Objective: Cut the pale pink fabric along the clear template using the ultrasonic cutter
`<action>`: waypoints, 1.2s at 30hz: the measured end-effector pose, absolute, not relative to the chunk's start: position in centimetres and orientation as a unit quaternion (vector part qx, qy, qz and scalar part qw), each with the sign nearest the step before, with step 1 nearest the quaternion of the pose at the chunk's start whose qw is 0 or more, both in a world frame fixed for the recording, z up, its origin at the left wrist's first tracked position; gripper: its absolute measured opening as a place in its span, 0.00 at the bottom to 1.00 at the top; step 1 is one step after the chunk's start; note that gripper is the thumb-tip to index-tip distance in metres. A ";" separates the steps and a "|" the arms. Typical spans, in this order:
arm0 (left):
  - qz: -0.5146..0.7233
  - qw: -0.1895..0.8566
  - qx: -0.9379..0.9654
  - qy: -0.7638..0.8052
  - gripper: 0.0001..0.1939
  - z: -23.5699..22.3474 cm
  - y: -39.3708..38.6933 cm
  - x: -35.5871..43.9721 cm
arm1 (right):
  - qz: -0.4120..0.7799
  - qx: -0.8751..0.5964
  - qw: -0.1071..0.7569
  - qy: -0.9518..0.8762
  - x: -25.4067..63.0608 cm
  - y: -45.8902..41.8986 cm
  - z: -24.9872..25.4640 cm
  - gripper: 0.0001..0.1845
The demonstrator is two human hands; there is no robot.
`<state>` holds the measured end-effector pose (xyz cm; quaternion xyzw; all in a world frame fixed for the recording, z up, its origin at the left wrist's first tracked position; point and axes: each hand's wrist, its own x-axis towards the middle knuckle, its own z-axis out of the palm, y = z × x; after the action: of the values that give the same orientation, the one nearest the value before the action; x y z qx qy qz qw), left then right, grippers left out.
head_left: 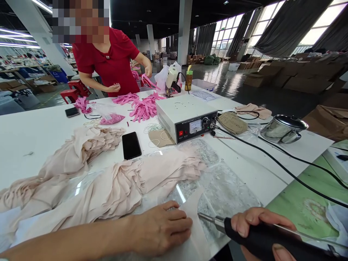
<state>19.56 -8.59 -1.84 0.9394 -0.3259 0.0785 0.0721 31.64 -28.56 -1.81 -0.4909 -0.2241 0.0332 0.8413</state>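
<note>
My left hand lies with bent, slightly spread fingers on a thin beige fabric piece, pressing it to the clear-covered work surface. In my right hand is a black ultrasonic handpiece. Its pointed metal tip is at the fabric's right edge, beside my left fingers; whether it touches cannot be made out. Beyond my left hand, a layered stack of beige fabric pieces stretches leftward. Another beige fabric pile lies farther left.
A white control box with a dial and black cable stands ahead. Around it are a phone, pink strips, a metal mug and a bottle. A co-worker in red stands across the table, holding a pink strip.
</note>
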 end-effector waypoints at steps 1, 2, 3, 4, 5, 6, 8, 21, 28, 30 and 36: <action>0.081 0.072 0.938 -0.329 0.11 -1.8 -8.5 19.6 | 0.031 -0.490 0.844 -0.216 31.7 -28.3 -1.8 0.10; 0.084 0.076 0.937 -0.330 0.12 -1.8 -8.4 19.6 | 0.029 -0.486 0.848 -0.210 31.7 -28.1 -1.8 0.10; 0.089 0.086 0.936 -0.329 0.12 -1.8 -8.2 19.7 | 0.027 -0.480 0.852 -0.205 31.7 -27.9 -1.8 0.10; 0.098 0.100 0.936 -0.322 0.13 -1.8 -8.0 19.7 | 0.029 -0.476 0.856 -0.200 31.7 -27.7 -1.9 0.10; 0.107 0.117 0.937 -0.310 0.12 -1.8 -7.7 19.8 | 0.029 -0.473 0.859 -0.194 31.7 -27.6 -2.0 0.10; 0.117 0.134 0.940 -0.292 0.12 -1.8 -7.3 19.9 | 0.034 -0.471 0.862 -0.186 31.8 -27.6 -2.0 0.10; 0.128 0.161 0.945 -0.253 0.10 -1.8 -6.7 19.9 | 0.039 -0.471 0.865 -0.169 31.9 -27.5 -2.1 0.11; 0.075 0.117 0.946 -0.292 0.10 -2.3 -7.3 20.7 | 0.030 -0.450 0.881 -0.143 32.5 -26.8 -2.5 0.07; 0.108 0.093 0.940 -0.309 0.12 -2.3 -7.6 21.7 | 0.014 -0.442 0.881 -0.167 33.0 -26.8 -3.2 0.09; 0.110 0.086 0.936 -0.324 0.13 -2.3 -7.6 22.2 | 0.013 -0.442 0.880 -0.173 33.1 -26.7 -3.3 0.10; 0.094 0.078 0.930 -0.346 0.13 -2.3 -7.5 22.9 | -0.001 -0.432 0.883 -0.186 33.7 -26.4 -3.5 0.10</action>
<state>22.90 -7.46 -2.28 0.9303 -0.3457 0.0941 0.0784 33.71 -26.43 -3.46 -0.4316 -0.1864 -0.0007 0.8826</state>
